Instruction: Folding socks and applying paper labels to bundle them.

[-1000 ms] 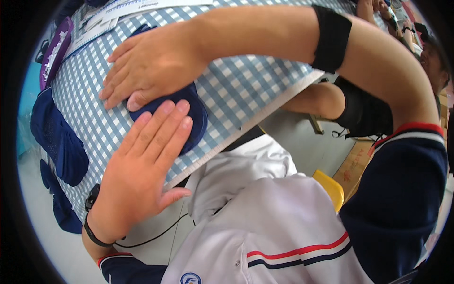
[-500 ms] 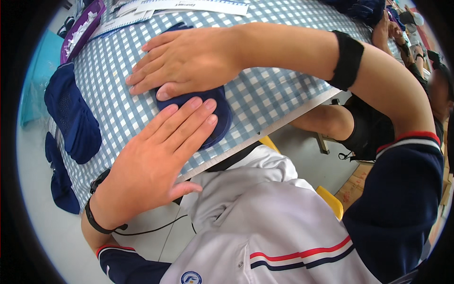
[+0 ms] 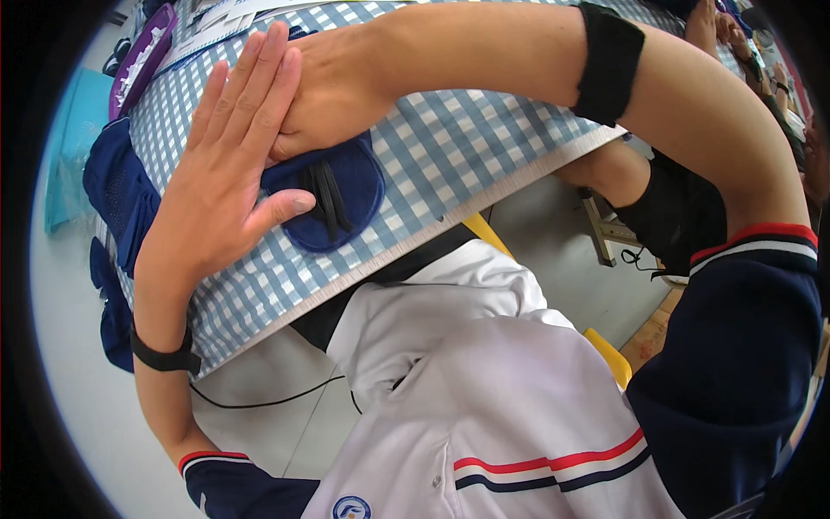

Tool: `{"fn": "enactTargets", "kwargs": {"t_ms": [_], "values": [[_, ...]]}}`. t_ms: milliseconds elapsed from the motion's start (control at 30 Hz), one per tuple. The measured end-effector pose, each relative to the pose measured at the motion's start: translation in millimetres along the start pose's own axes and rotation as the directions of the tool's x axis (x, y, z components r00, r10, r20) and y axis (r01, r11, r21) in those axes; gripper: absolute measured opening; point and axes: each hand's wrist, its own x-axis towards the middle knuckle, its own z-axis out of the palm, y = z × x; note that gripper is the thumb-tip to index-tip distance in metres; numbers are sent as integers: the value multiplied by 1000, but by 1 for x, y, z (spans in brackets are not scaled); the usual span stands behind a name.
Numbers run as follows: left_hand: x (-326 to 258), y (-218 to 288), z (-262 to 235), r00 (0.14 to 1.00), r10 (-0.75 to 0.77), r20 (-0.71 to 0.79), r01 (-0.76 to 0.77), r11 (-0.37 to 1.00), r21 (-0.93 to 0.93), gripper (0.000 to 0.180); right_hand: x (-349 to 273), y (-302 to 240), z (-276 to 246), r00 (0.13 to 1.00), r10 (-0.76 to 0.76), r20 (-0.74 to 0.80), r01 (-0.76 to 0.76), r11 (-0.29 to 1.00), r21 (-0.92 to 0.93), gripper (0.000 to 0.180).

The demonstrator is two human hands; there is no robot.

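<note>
A navy sock (image 3: pixel 361 177) lies flat on the checked tablecloth, its rounded end toward the table's front edge. Thin black strips (image 3: pixel 327 201) rest on that end. My left hand (image 3: pixel 229 160) is open, fingers stretched out and together, laid across the front of my right hand. Its thumb reaches out over the sock beside the strips. Palm down, my right hand (image 3: pixel 337 91) covers the sock's far part; its fingers are hidden behind my left hand, and only part of the thumb shows.
More navy socks (image 3: pixel 117 186) are piled at the table's left edge. A purple basket (image 3: pixel 160 43) with white pieces stands at the far left, near printed sheets (image 3: pixel 229 19). Another person's arms (image 3: pixel 713 26) are at the far right. A black cable (image 3: pixel 259 405) hangs below the table.
Both hands have moved left and away from me along the sock. My left hand now overlaps my right one. The sock's rounded end and the black strips have come into view.
</note>
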Motion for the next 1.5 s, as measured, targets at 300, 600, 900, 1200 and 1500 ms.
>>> {"fn": "enactTargets", "kwargs": {"t_ms": [300, 600, 900, 1200, 1500], "values": [[2, 4, 2, 999, -21, -25, 14, 969, -246, 92, 1, 4, 8, 1000, 17, -13, -18, 999, -29, 45], [2, 6, 4, 997, -39, -70, 20, 966, -259, 91, -1, 5, 9, 999, 46, 12, -45, 996, -78, 45], [-11, 6, 2, 992, -68, -110, 42, 973, -227, 97, 6, 15, 17, 974, -135, -179, 106, 981, -165, 42], [-38, 94, -20, 974, 168, -151, -193, 967, -169, 65, 6, 6, 11, 992, -121, -42, 113, 979, -167, 54], [-46, 240, 166, 974, 214, 78, -90, 676, -731, 48, 11, 8, 14, 994, -83, -67, 67, 974, -215, 52]]}}
